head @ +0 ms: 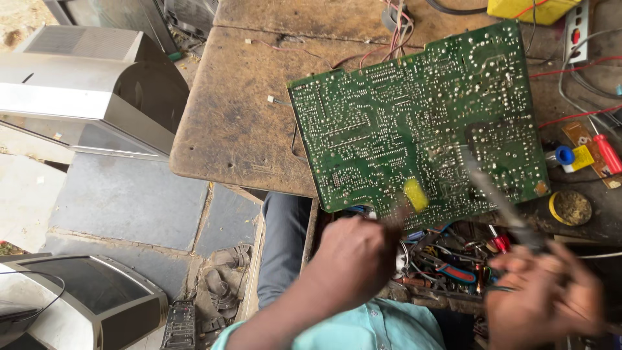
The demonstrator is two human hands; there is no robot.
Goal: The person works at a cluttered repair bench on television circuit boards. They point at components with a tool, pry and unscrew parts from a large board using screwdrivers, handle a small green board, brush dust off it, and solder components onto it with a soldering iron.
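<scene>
Right hand (544, 291) grips soldering iron (495, 194); left hand (353, 259) grips yellow-tipped tool (414, 194); open drawer (447, 295) holds jumbled hand tools (453, 262).

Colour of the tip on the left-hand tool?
Yellow tip, over the green circuit board; head view.

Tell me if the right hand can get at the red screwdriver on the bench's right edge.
Probably yes, once freed. The right hand grips a soldering iron, and the red screwdriver lies in the open beyond the board, with only loose wires nearby.
</scene>
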